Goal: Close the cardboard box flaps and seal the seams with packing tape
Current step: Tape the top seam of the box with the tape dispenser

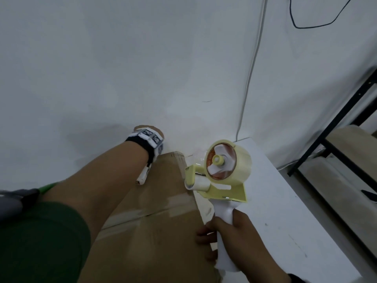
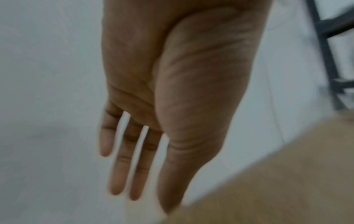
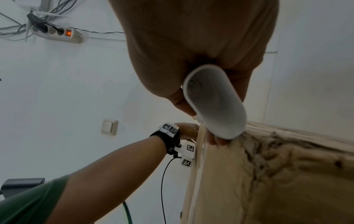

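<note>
While left fingers [image 2: 122,171] straight, right fingers [image 1: 204,234] around dispenser handle [image 1: 225,242]

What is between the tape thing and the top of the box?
Nothing visible. The right hand grips the tape dispenser by its white handle, with its roller end just above the cardboard box. The left hand, fingers straight, reaches past the box's far edge.

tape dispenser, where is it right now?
In the head view the tape dispenser is gripped by its white handle in the right hand, raised over the right edge of the cardboard box, above the white table.
</note>
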